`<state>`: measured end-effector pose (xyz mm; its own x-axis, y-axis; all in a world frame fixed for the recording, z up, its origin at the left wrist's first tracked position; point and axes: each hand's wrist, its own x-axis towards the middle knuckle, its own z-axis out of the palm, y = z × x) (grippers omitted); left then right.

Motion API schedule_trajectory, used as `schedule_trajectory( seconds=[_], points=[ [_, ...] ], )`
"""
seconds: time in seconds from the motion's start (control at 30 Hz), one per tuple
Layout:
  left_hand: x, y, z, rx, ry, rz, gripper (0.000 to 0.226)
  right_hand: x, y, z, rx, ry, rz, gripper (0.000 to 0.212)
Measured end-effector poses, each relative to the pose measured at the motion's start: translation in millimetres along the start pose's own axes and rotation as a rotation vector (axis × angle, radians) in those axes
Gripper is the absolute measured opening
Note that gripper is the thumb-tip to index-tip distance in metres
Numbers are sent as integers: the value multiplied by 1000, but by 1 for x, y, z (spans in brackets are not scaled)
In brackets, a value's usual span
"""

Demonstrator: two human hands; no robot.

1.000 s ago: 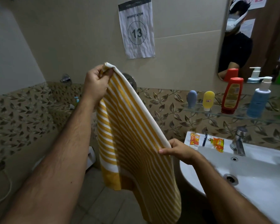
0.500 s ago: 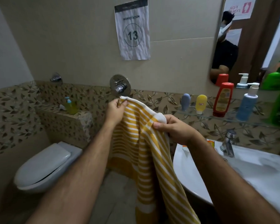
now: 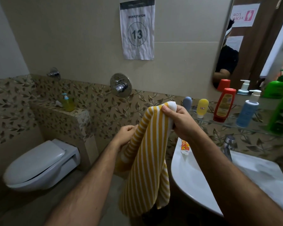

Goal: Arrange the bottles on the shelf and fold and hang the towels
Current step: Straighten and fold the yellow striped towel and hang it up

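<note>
Head view. A yellow-and-white striped towel (image 3: 147, 162) is held up in mid-air between the toilet (image 3: 39, 165) and the sink (image 3: 194, 185). Its gathered top is clamped in the right hand (image 3: 178, 121), whose thumb and fingers are curled round it. The left hand (image 3: 125, 135) is seen lower down, its fingers pinching the towel's left edge. The cloth is doubled lengthwise and hangs free below both hands, touching neither fixture.

On the glass shelf (image 3: 252, 128) under the mirror, five bottles are seen standing upright in a row: a grey-blue bottle (image 3: 187, 103), a yellow bottle (image 3: 202, 107), a red bottle (image 3: 224, 105), a blue pump bottle (image 3: 248, 110) and a green bottle (image 3: 282, 115). The arranging is therefore judged to be largely done. Folding is under way; hanging is left, and no towel rail can be made out.

Compared with half a second ago, both top corners have been passed to the right hand, and the left hand has been moved down from the top edge to the side edge.
</note>
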<state>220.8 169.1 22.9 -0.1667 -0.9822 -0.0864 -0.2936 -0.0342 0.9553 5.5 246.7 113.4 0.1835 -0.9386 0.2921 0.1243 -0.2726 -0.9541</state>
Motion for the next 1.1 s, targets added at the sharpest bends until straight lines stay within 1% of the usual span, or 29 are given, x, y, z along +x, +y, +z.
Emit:
schedule_trajectory(
  seconds=[0.07, 0.17, 0.27, 0.4, 0.47, 0.53, 0.6, 0.63, 0.7, 0.73, 0.77, 0.8, 0.83, 0.87, 0.9, 1.0, 1.1],
  points=[
    [-2, -17, -5, -72, 13, -72, 35, 2, 0, 0, 15, 24, -1, 27],
    [-4, -42, -4, -96, 64, -174, 45, 6, -2, 0, 20, 55, -2, 26],
    [-4, -64, 0, -143, 106, -276, 60, 9, -5, -4, 20, 70, -13, 27],
    [-9, -80, 15, -250, 13, -425, 74, 11, -10, -9, 37, 85, -35, 25],
    [-9, -88, 27, -323, -49, -460, 82, 11, -13, -11, 52, 103, -51, 22],
    [-8, -94, 36, -504, -56, -416, 85, 11, -14, -13, 61, 108, -58, 19],
    [-6, -98, 38, -680, 3, -323, 79, 10, -16, -17, 80, 116, -62, 19],
    [-6, -99, 37, -727, 20, -290, 79, 9, -18, -20, 92, 127, -65, 19],
    [-6, -102, 35, -744, 19, -257, 87, 8, -20, -27, 110, 155, -77, 23],
    [-6, -103, 35, -723, 21, -249, 86, 7, -21, -31, 119, 168, -81, 26],
    [-5, -104, 34, -692, 30, -237, 78, 6, -21, -35, 125, 176, -80, 27],
    [-4, -104, 34, -677, 52, -221, 65, 5, -20, -39, 125, 178, -76, 28],
    [-2, -104, 32, -684, 84, -201, 50, 4, -20, -42, 117, 177, -69, 28],
    [0, -101, 30, -712, 116, -179, 40, 3, -19, -46, 102, 176, -58, 27],
    [1, -97, 26, -745, 148, -158, 38, 2, -18, -50, 84, 176, -45, 27],
    [5, -75, 4, -806, 255, -77, 42, 1, -17, -65, 36, 186, 9, 27],
    [5, -47, -27, -722, 353, -24, 35, 3, -15, -85, -7, 221, 98, 27]
  ],
)
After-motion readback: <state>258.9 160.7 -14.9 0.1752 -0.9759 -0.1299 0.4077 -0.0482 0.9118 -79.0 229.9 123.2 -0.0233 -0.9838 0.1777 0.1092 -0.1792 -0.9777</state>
